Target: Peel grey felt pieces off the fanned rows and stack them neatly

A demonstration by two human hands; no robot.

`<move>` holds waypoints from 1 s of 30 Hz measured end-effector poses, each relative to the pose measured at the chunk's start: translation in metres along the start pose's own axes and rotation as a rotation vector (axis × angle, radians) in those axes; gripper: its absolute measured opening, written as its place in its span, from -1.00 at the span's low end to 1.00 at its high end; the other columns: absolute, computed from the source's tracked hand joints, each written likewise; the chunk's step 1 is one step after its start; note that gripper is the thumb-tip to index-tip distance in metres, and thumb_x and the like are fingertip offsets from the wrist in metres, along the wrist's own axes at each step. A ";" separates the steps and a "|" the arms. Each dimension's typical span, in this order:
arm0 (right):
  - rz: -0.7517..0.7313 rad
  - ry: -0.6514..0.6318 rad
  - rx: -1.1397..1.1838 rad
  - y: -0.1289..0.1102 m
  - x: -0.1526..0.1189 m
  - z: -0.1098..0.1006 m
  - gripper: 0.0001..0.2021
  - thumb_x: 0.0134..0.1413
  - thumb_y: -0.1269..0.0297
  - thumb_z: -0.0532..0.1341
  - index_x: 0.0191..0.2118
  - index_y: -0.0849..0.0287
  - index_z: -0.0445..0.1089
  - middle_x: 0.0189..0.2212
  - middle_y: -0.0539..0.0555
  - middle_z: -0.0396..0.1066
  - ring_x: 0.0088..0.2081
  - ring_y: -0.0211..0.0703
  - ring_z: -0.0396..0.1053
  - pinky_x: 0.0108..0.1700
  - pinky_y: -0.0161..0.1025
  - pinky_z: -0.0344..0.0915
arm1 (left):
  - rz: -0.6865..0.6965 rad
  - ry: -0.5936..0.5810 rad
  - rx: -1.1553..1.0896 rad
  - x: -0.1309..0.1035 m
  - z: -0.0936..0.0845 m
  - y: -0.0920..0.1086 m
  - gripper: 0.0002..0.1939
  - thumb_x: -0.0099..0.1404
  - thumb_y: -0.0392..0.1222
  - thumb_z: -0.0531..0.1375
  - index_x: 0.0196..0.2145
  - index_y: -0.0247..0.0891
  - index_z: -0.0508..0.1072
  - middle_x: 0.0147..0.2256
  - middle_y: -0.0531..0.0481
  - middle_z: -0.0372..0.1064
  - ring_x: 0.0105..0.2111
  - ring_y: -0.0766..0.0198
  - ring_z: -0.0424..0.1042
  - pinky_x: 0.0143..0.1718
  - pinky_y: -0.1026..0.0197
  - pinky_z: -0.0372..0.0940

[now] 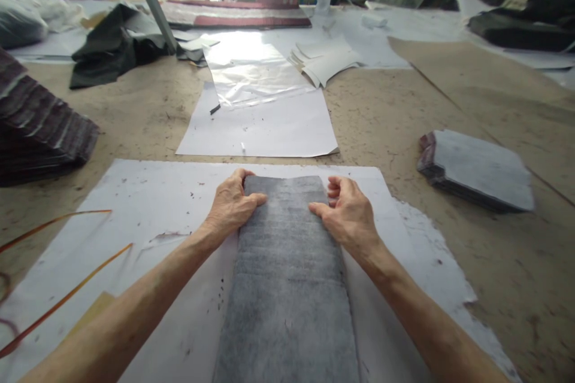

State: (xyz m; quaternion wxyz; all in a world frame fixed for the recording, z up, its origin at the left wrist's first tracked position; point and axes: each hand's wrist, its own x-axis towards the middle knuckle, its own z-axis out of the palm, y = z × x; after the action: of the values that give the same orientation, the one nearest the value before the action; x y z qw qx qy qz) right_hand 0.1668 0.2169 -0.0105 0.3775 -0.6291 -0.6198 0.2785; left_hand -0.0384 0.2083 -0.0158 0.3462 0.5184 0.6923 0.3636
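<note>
A long grey fabric-like strip [291, 287] lies on a white sheet [179, 191] and runs toward me from its narrower far end. My left hand [236, 200] holds the strip's far left corner, its thumb on top and its fingers round the edge. At the far right corner is my right hand [348, 212], with its thumb resting on the strip's surface and its curled fingers just beyond the side edge. The undersides of both corners are hidden.
A stack of cut grey pieces [480, 167] sits at the right, a tall layered stack [40, 119] at the left. Orange strips [67, 299] cross the left side. Ahead lie white paper [269, 128], clear film [256, 72] and dark cloth [108, 48] beside a slanted pole [150, 0].
</note>
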 end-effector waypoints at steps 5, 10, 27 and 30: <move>-0.508 -0.117 -0.397 -0.019 -0.027 0.010 -0.33 0.04 0.02 0.17 0.17 0.41 0.14 0.23 0.32 0.02 0.28 0.10 -0.15 0.25 0.09 -0.11 | 0.017 0.002 0.062 0.000 -0.001 -0.001 -0.57 -0.12 -0.23 0.24 -0.21 -0.23 0.38 -0.50 0.12 0.29 -0.48 0.30 0.28 -0.43 0.25 0.16; -0.616 -0.544 -0.605 -0.020 -0.051 0.021 -0.34 0.20 -0.11 -0.12 0.23 0.31 0.06 0.27 0.18 -0.06 0.30 0.04 -0.22 0.28 0.10 -0.21 | -0.001 0.002 0.021 -0.001 -0.003 -0.003 -0.57 -0.08 -0.17 0.20 -0.19 -0.27 0.36 -0.50 0.10 0.30 -0.49 0.30 0.28 -0.45 0.26 0.18; -0.796 -0.511 -0.543 -0.029 -0.111 0.004 -0.28 0.11 -0.17 0.00 0.26 0.22 0.00 0.29 0.13 -0.16 0.30 0.14 -0.31 0.25 0.27 -0.26 | 0.070 0.062 -0.067 -0.002 0.002 -0.012 -0.68 -0.05 -0.22 0.14 -0.25 -0.23 0.36 -0.55 0.17 0.20 -0.54 0.37 0.17 -0.43 0.28 0.12; -0.822 -0.620 -0.531 -0.023 -0.124 0.001 -0.31 0.12 -0.15 0.00 0.27 0.15 -0.03 0.29 0.08 -0.12 0.30 0.11 -0.28 0.24 0.26 -0.20 | 0.091 0.077 -0.081 -0.003 0.004 -0.014 -0.68 -0.06 -0.26 0.15 -0.26 -0.22 0.36 -0.50 0.16 0.24 -0.52 0.39 0.17 -0.42 0.29 0.13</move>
State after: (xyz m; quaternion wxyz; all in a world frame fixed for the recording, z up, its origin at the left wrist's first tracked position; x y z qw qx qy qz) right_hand 0.1428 0.0927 -0.0069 0.0846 -0.2989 -0.9435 0.1150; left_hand -0.0413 0.2027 -0.0297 0.3231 0.5205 0.6654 0.4265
